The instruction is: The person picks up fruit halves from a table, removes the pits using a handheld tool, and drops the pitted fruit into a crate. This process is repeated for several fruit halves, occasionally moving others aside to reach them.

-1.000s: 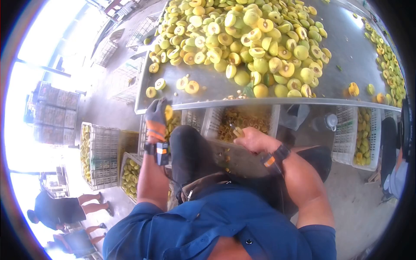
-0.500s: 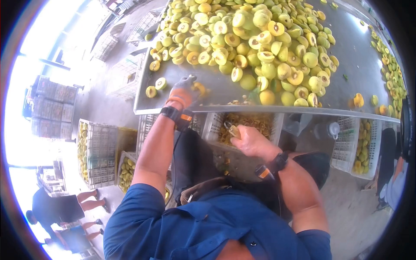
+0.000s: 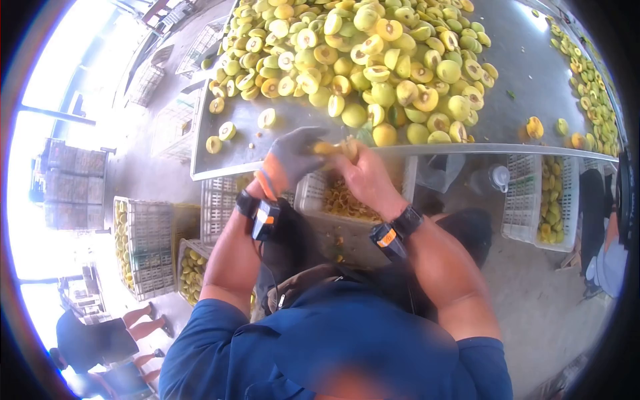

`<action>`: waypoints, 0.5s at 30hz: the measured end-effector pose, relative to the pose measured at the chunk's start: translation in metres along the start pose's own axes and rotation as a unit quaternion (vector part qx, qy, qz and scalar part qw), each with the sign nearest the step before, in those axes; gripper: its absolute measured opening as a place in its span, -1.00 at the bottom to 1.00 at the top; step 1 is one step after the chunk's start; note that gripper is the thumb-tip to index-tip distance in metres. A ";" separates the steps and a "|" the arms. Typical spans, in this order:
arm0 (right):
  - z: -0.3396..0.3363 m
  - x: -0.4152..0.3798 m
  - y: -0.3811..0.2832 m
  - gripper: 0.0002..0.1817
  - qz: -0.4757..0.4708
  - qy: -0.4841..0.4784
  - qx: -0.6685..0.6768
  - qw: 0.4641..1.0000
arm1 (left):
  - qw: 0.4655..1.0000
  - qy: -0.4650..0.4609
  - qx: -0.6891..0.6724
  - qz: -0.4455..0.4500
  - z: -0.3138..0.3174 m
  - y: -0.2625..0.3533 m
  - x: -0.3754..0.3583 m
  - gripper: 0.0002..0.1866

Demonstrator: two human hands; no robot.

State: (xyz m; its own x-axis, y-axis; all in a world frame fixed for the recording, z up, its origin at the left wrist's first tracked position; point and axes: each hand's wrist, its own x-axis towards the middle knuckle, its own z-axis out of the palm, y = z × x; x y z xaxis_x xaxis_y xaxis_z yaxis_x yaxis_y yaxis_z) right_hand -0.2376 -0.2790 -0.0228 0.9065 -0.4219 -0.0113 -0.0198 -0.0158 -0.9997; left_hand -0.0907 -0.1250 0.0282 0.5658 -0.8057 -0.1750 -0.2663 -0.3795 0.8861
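**Working a fruit half at the table edge**

Gripping one yellow fruit half (image 3: 331,148) between them, both hands meet just at the near rim of the steel table (image 3: 533,87). The left hand (image 3: 293,159), in a grey glove with an orange cuff, is curled closed around the fruit from the left. The bare right hand (image 3: 365,175) is closed too, pressed against the same piece from the right; whatever tool it may hold is hidden by the fingers, so I cannot tell.

Judging from how things lie, much is done and much remains. A large heap of cut fruit (image 3: 360,60) covers the table top, many halves showing their stone hollows, with a few stray halves (image 3: 220,127) apart on the left. Directly under the hands, a white crate of pits and scraps (image 3: 347,200) looks partly filled. Another crate of fruit (image 3: 190,273) sits lower left, and a third crate (image 3: 550,200) stands at the right under the table edge.

The table is bare metal, wet-looking and reflective. The floor is concrete. Stacked crates (image 3: 73,183) stand at the far left in bright daylight, and another person (image 3: 100,337) stands bent over at the lower left. A further person's sleeve (image 3: 603,267) shows at the right edge.
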 end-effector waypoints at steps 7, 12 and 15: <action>0.002 -0.008 0.011 -0.69 0.057 0.071 0.280 0.956 | 0.956 0.194 -0.221 0.015 0.095 0.012 -0.013 -0.55; -0.019 -0.019 -0.005 -0.70 0.022 0.012 0.091 0.996 | 0.936 0.175 -0.304 0.033 0.089 0.002 -0.005 -0.64; -0.026 -0.023 -0.011 -0.72 -0.105 0.009 -0.128 0.986 | 0.909 0.182 -0.374 -0.014 0.076 0.010 -0.004 -0.64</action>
State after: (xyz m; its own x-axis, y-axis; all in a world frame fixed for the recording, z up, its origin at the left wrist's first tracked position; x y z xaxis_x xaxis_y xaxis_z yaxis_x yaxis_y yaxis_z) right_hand -0.2688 -0.2929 -0.0112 0.8942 -0.4011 0.1987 0.0605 -0.3315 -0.9415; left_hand -0.1547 -0.1604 0.0045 0.8216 -0.5443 -0.1695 0.2810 0.1279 0.9511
